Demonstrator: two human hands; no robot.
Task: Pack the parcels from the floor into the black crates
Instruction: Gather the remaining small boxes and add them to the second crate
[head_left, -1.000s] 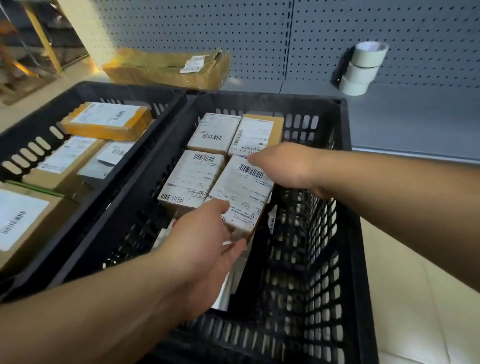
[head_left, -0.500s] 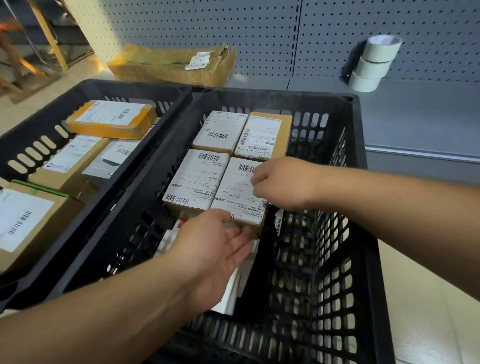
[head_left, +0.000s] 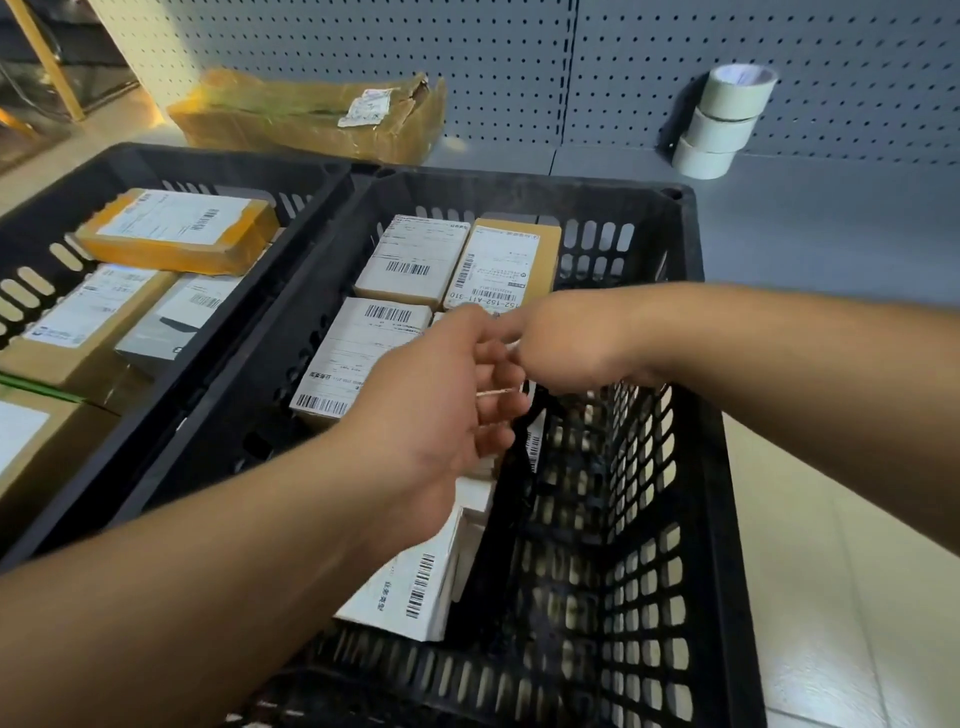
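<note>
Both hands, left hand (head_left: 441, 395) and right hand (head_left: 566, 343), have slid over the just-placed parcel (head_left: 506, 389) in the right crate (head_left: 691, 364), fingers loosely curled; whether they grip it, I cannot tell.

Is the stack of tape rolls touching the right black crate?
Apart. The head view shows bare grey shelf between the tape rolls and the right black crate.

Dim, soft light; motion-blurred hands
</note>
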